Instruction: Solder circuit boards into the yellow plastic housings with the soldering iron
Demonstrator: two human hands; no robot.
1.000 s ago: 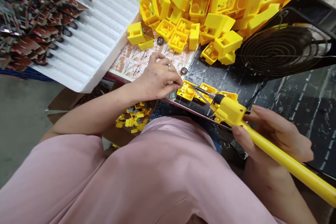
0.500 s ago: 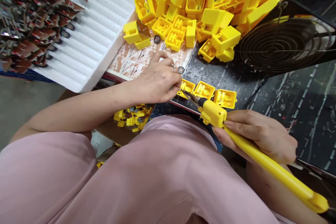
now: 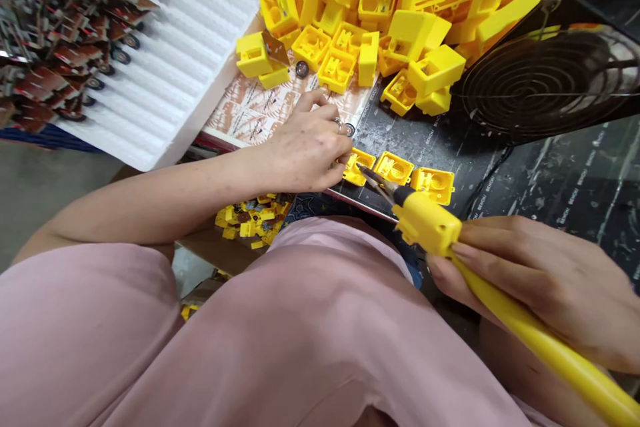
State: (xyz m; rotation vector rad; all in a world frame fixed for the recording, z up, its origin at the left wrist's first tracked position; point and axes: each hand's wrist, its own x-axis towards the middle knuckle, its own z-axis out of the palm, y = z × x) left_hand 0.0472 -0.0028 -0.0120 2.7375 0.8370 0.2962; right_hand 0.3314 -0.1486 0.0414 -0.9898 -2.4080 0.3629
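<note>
Three small yellow plastic housings lie in a row near the bench's front edge: left one (image 3: 357, 165), middle one (image 3: 393, 168), right one (image 3: 433, 184). My left hand (image 3: 305, 147), with a ring on one finger, rests beside the left housing, and its curled fingertips press on it. My right hand (image 3: 540, 280) is wrapped round a long yellow soldering iron (image 3: 440, 227). The iron's dark metal tip (image 3: 373, 177) points at the left housing and sits just off its right edge.
A big heap of yellow housings (image 3: 400, 0) fills the back of the bench. A black fan (image 3: 545, 73) stands at the right. A white foam tray (image 3: 170, 60) with brown circuit boards (image 3: 55, 33) lies at left. Yellow scraps (image 3: 250, 220) sit in a box below the bench edge.
The iron's tip drew back from over the middle housing to the left housing. My right hand slid toward me. My left hand stayed by the left housing.
</note>
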